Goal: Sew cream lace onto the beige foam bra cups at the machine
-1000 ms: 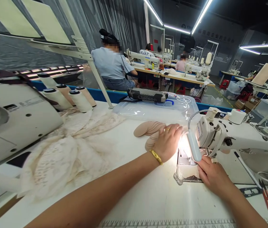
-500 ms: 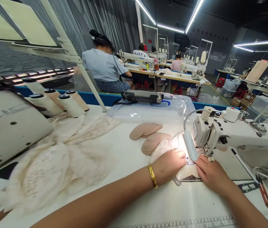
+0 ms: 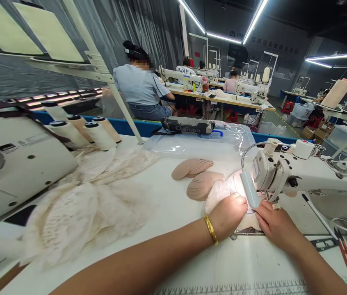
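Observation:
My left hand (image 3: 229, 215), with a gold bangle at the wrist, is closed on a pale lace piece (image 3: 219, 190) just left of the needle of the white sewing machine (image 3: 299, 174). My right hand (image 3: 273, 225) presses its fingers on the same fabric in front of the needle, under the machine's bright lamp (image 3: 249, 188). Two stacks of beige foam cups (image 3: 199, 180) lie just behind my left hand.
A heap of cream lace (image 3: 87, 205) covers the table's left side, with thread cones (image 3: 99, 133) behind it. A clear plastic box (image 3: 198, 143) stands at the back. Red-handled snips (image 3: 344, 250) lie at the right. Other people sit at sewing machines beyond.
My left hand came back from the beige cups to the needle area and closed on the lace piece. My right hand stayed by the needle.

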`<move>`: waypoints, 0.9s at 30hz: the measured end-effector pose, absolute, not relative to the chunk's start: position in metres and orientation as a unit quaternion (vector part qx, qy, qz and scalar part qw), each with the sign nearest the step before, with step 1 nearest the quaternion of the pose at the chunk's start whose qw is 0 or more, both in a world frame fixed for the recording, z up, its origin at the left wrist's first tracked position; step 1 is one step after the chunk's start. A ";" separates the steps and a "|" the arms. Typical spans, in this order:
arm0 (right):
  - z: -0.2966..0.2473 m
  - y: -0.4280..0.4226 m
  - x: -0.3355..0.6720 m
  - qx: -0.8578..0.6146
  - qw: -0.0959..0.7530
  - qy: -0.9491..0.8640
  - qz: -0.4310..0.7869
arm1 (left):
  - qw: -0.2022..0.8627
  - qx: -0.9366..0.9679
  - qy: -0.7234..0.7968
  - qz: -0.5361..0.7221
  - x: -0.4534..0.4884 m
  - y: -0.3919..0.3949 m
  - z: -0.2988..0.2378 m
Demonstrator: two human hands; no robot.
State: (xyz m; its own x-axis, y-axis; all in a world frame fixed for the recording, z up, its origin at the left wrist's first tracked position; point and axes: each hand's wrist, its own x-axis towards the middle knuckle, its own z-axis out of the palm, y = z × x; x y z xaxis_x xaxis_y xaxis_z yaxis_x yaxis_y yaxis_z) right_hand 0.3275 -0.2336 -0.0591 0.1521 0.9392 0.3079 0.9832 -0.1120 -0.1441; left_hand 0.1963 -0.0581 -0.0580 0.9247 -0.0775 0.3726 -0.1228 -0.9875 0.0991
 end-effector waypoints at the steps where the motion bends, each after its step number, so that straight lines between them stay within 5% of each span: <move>1: -0.060 -0.234 0.328 -0.744 0.157 -0.646 -0.070 | 0.062 0.979 -0.048 0.188 0.196 -0.059 -0.057; 10: -0.066 -0.235 0.330 -0.749 0.166 -0.639 -0.064 | 0.004 0.989 -0.035 0.145 0.203 -0.062 -0.052; 17: -0.091 -0.234 0.341 -0.640 0.209 -0.712 -0.201 | -0.035 0.998 -0.007 0.058 0.178 -0.071 -0.032; 22: -0.088 -0.209 0.293 -0.491 0.198 -0.797 -0.290 | 0.093 0.995 -0.021 0.000 0.071 -0.080 -0.015; 27: -0.075 -0.192 0.234 -0.450 0.305 -0.815 -0.201 | 0.339 0.939 0.060 -0.028 -0.007 -0.060 0.014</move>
